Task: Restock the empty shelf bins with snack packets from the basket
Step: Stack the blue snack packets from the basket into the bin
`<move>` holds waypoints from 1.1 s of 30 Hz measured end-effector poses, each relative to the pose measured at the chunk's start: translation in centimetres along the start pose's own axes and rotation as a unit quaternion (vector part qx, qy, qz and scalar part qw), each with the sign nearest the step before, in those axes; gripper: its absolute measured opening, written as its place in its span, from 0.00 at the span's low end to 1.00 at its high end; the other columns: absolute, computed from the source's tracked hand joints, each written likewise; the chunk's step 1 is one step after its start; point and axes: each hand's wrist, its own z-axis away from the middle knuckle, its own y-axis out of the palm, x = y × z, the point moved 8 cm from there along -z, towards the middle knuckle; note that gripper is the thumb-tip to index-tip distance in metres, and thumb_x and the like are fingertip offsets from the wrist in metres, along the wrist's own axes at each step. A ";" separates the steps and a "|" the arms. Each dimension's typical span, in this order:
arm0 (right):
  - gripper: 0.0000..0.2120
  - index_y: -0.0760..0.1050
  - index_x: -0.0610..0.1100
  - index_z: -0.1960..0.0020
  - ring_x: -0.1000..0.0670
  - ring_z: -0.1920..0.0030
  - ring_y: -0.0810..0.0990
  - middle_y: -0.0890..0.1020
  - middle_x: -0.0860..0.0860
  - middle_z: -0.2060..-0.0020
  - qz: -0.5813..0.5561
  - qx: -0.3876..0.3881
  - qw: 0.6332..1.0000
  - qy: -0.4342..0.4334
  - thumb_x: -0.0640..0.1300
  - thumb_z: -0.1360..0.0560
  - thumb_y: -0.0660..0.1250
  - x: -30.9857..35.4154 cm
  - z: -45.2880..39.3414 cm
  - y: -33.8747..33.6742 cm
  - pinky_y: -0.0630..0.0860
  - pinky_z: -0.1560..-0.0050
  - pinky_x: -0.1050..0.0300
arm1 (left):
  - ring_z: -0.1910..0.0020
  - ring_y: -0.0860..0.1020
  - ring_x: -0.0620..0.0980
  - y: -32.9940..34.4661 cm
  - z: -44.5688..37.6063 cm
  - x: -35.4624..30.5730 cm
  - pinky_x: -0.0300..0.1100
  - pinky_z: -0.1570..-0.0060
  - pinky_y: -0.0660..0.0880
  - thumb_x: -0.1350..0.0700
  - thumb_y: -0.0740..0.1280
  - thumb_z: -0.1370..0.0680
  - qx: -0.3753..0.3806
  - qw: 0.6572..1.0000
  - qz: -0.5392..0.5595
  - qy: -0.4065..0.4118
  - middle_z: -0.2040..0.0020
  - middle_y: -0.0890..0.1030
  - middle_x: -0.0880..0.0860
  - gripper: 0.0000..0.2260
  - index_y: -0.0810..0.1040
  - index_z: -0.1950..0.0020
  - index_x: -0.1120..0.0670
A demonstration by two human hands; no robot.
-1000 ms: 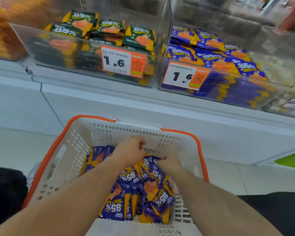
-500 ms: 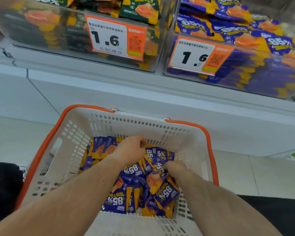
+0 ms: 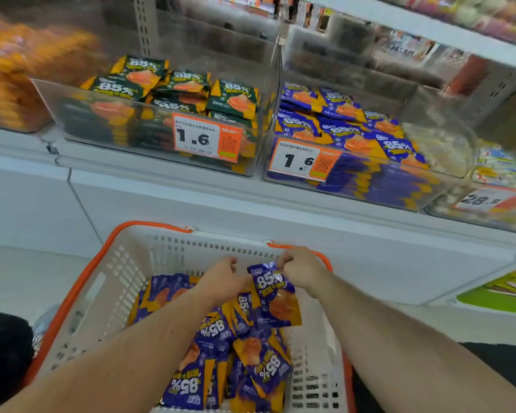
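your right hand [image 3: 301,271] has a purple and orange foil snack packet [image 3: 273,296] pinched by its top edge, lifted clear of the pile, hanging at about 12 o'clock in the white perforated plastic basket with the orange rim [image 3: 108,296]. your left hand [image 3: 224,278] sits just beside it at 9 o'clock of the packet, fingers curled; whether it grips anything i cannot tell, the knuckles hide it. the rest of the purple packets [image 3: 221,368] lie heaped in the basket floor, from the centre down toward 6 o'clock.

so you're in the pick-up step, one packet out and ready to travel. the next move looks like a carry up to 1 o'clock, to the clear plastic shelf bin of matching purple packets [image 3: 355,186], the one with the orange "1.6" price tag [image 3: 303,160]. you'd want to clear the bin's front wall and drop it on top, not into the clear bin of green packets [image 3: 161,150] at 11 o'clock.

compared with half a second ago, both hands were down in the pile; now the right one has come up with a packet, and your view has tipped up so more of the shelf shows.
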 end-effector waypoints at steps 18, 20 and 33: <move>0.21 0.67 0.53 0.59 0.59 0.58 0.75 0.75 0.54 0.56 0.022 -0.281 0.935 -0.216 0.58 0.41 0.76 11.2 12.1 -13.1 0.71 0.61 0.61 | 0.61 0.82 0.53 -7.4 6.8 -16.7 0.45 0.65 0.80 0.66 0.68 0.23 -0.171 0.890 0.341 0.251 0.56 0.84 0.57 0.08 0.75 0.51 0.54; 0.28 0.67 0.55 0.54 0.59 0.55 0.74 0.71 0.58 0.53 0.060 -0.300 0.927 -0.217 0.66 0.45 0.74 11.5 13.0 -13.2 0.74 0.57 0.58 | 0.63 0.82 0.52 -7.8 7.2 -18.6 0.44 0.67 0.80 0.67 0.67 0.23 -0.168 0.878 0.356 0.271 0.58 0.83 0.58 0.07 0.74 0.52 0.56; 0.25 0.69 0.54 0.48 0.52 0.46 0.74 0.71 0.57 0.49 0.033 -0.456 0.870 -0.186 0.60 0.41 0.72 11.8 10.8 -23.0 0.75 0.51 0.53 | 0.50 0.78 0.47 -9.8 6.4 -28.9 0.45 0.48 0.75 0.57 0.69 0.24 -0.299 0.872 0.028 0.387 0.50 0.81 0.45 0.08 0.78 0.46 0.50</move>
